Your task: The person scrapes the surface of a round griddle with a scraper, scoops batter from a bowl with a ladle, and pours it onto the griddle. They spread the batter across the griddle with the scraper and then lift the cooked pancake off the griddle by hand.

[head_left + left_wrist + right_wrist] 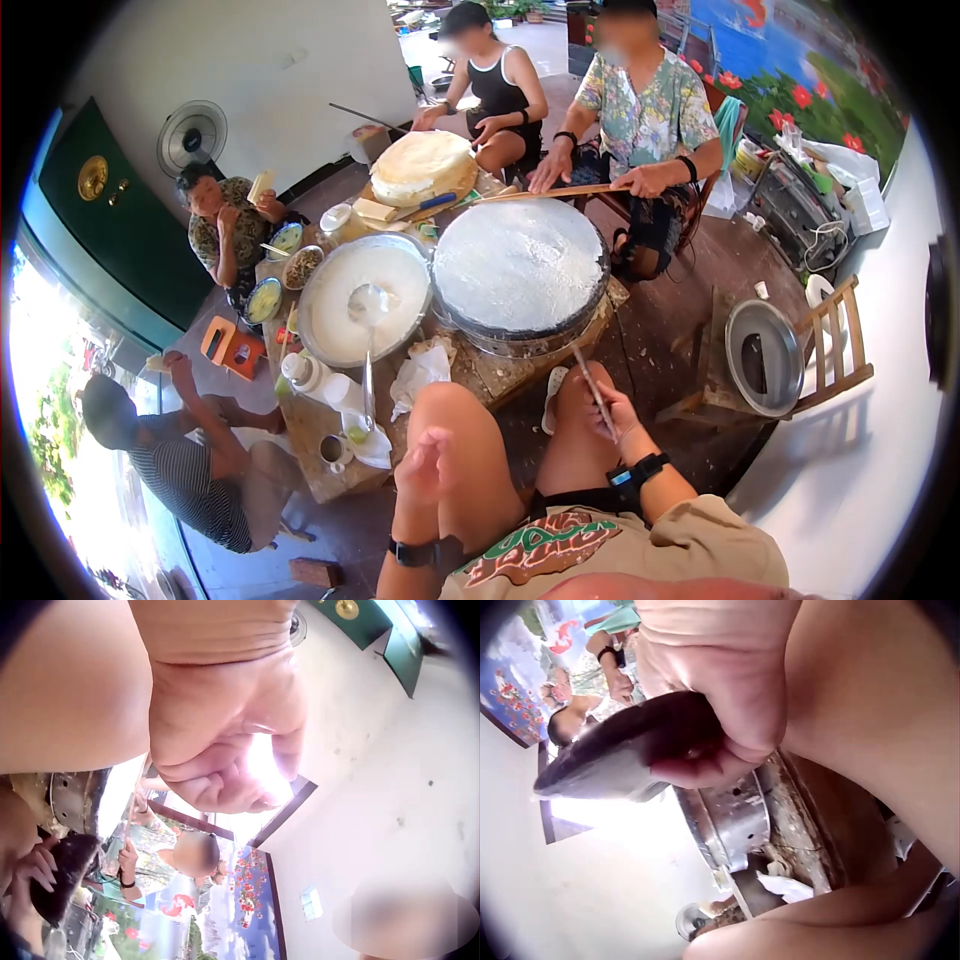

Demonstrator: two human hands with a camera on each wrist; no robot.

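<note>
The round griddle (520, 262) carries a matt white batter skin over a dull, stained metal rim. The basin (365, 298) is shiny metal. The stick (594, 385) looks like dark, smooth wood. The worktop (500, 375) is rough, worn wood.

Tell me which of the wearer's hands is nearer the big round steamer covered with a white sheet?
The right hand. It rests on the right knee gripping a thin dark stick that points toward the round steamer. The left hand hovers by the left knee, farther back.
</note>
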